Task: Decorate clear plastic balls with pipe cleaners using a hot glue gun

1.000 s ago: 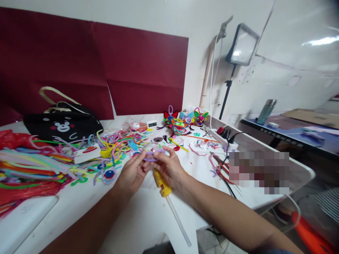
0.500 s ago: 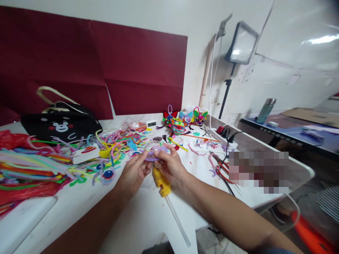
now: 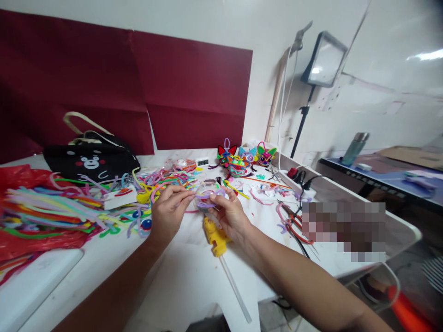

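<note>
In front of me, my right hand (image 3: 231, 213) is closed on a clear round plastic piece (image 3: 201, 202) with a purple pipe cleaner (image 3: 217, 195) along it, thumb on top. My left hand (image 3: 172, 211) is at the left edge of that piece, thumb and fingers pinched together; what lies between the fingertips is too small to make out. Just below both hands, a yellow glue gun (image 3: 215, 237) lies on the white table (image 3: 166, 276), a clear glue stick (image 3: 235, 289) sticking out of its back end.
Loose pipe cleaners (image 3: 51, 207) are heaped at the left, before a black bag (image 3: 104, 159). Several finished pipe-cleaner animal heads (image 3: 238, 165) stand at the back. Red-handled pliers (image 3: 298, 228) and a power strip (image 3: 304, 188) are on the right. A lamp (image 3: 325, 60) rises behind.
My left hand has drawn a little away to the left and turned, its fingertips now pinched. My right hand keeps the clear piece. The view has shifted slightly left.
</note>
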Action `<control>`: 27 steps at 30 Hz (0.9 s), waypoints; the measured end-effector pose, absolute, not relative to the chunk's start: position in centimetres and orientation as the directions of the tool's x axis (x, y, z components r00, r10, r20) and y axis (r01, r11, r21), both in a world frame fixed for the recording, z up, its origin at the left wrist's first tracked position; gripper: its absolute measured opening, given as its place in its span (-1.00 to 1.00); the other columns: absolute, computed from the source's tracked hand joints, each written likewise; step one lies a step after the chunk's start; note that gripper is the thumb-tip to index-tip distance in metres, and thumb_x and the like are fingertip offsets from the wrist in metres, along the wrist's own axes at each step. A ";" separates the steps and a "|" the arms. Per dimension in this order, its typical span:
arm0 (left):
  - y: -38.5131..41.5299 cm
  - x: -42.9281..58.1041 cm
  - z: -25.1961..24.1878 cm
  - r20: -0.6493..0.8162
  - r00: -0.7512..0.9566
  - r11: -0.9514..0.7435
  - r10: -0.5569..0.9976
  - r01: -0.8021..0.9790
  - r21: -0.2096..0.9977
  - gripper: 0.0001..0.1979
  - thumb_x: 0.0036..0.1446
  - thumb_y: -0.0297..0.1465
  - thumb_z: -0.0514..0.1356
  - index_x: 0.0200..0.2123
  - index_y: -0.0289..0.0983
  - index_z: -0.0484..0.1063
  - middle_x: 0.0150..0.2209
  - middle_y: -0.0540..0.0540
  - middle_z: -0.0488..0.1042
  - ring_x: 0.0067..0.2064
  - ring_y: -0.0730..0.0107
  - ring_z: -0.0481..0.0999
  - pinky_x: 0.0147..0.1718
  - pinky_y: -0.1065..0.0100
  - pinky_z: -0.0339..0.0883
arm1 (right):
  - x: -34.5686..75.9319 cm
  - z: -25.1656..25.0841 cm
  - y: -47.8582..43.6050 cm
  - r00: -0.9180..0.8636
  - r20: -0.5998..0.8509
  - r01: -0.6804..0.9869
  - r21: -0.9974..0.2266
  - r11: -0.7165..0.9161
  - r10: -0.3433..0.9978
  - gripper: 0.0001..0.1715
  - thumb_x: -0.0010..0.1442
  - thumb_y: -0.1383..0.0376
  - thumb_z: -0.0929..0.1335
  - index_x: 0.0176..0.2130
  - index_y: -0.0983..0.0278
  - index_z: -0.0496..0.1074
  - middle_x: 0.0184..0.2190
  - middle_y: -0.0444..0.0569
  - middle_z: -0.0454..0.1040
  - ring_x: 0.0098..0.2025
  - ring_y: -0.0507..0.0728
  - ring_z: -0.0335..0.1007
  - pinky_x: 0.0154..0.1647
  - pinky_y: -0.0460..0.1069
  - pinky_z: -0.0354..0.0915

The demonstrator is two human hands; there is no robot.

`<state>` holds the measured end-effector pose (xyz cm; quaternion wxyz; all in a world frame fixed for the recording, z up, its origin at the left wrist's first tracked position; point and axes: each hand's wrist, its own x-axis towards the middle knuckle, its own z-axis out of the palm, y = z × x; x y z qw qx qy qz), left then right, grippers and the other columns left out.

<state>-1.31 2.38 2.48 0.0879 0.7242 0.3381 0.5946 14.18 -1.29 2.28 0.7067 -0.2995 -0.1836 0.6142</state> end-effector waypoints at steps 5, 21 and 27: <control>2.0 -1.3 2.5 0.810 0.073 -0.742 0.581 0.456 0.491 -0.91 0.08 -0.36 0.30 -0.38 -0.11 0.65 -0.34 -0.09 0.60 -0.25 0.21 0.53 -0.13 0.26 0.39 | 14.3 2.2 -1.2 0.178 -0.075 -0.767 -0.635 0.091 0.981 -0.31 -0.28 0.46 0.55 -0.17 0.19 0.28 -0.51 -0.22 0.55 -0.51 0.01 0.49 -0.52 -0.15 0.44; 1.2 -0.7 2.2 0.832 0.100 -0.765 0.545 0.465 0.445 -0.91 0.04 -0.43 0.32 -0.39 -0.11 0.64 -0.38 -0.07 0.62 -0.32 0.25 0.56 -0.22 0.32 0.41 | 14.7 2.1 -0.8 0.191 -0.049 -0.770 -0.627 0.119 0.980 -0.33 -0.26 0.46 0.55 -0.18 0.22 0.26 -0.54 -0.20 0.55 -0.53 0.04 0.50 -0.47 -0.10 0.49; 1.2 -0.8 2.3 0.822 0.116 -0.756 0.558 0.479 0.445 -0.92 0.04 -0.40 0.31 -0.41 -0.12 0.63 -0.39 -0.08 0.62 -0.32 0.25 0.56 -0.22 0.33 0.40 | 14.5 2.0 -0.9 0.192 -0.050 -0.774 -0.622 0.120 0.980 -0.32 -0.27 0.48 0.53 -0.17 0.20 0.25 -0.55 -0.22 0.55 -0.55 0.04 0.49 -0.48 -0.10 0.48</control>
